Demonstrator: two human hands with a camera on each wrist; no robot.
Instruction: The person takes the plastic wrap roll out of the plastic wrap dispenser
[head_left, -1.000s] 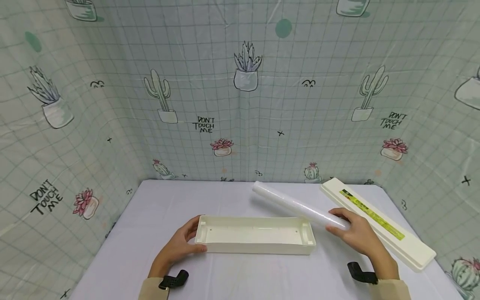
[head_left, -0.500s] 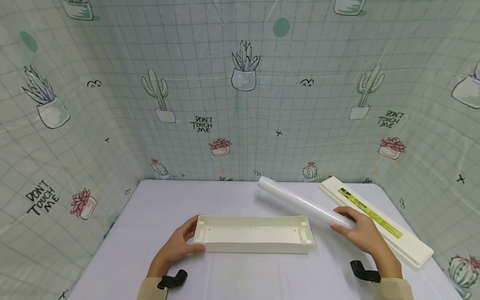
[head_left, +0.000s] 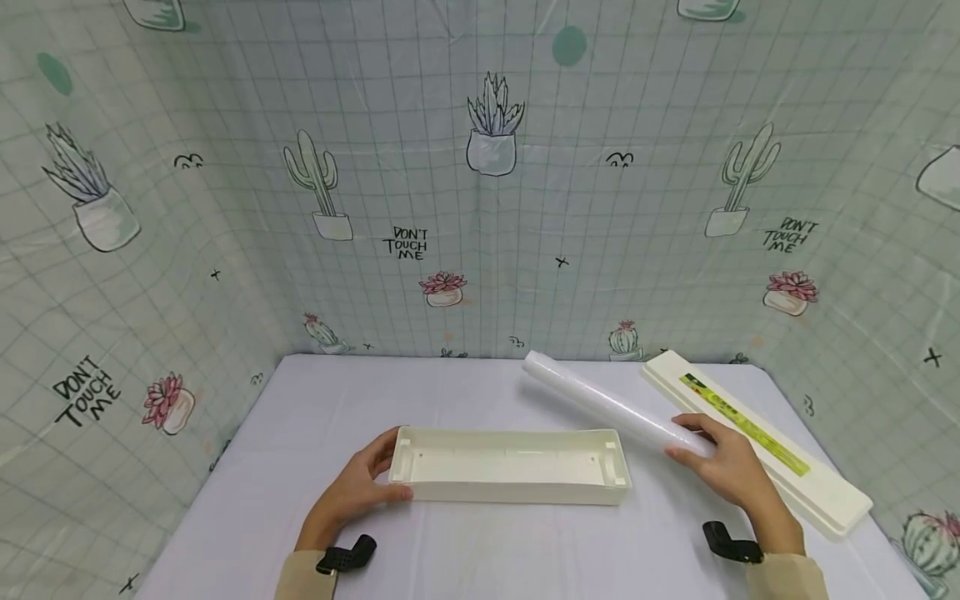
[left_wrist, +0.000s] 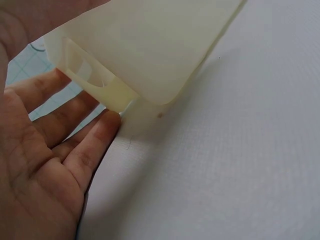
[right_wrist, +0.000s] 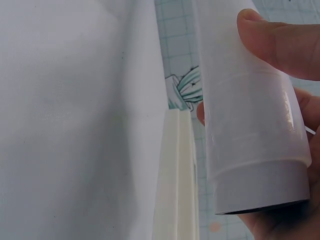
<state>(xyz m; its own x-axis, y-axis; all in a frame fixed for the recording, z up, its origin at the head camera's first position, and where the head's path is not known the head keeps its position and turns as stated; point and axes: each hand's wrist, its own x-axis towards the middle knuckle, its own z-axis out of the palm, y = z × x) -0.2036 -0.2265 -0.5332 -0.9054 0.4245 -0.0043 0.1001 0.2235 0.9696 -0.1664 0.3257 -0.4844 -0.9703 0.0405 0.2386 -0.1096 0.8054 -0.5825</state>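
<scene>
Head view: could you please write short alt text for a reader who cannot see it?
The right hand grips one end of a white roll. The left hand holds the left end of an open cream tray on a white table; a cream lid lies at right.

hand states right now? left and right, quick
Left hand: fingers curled round the near-left end of the open tray, holding it.
Right hand: gripping one end of the white roll.

On the table [head_left: 465, 392], the open tray [head_left: 510, 467] lies left of the roll [head_left: 600, 404], the lid [head_left: 757, 442] farthest right.
</scene>
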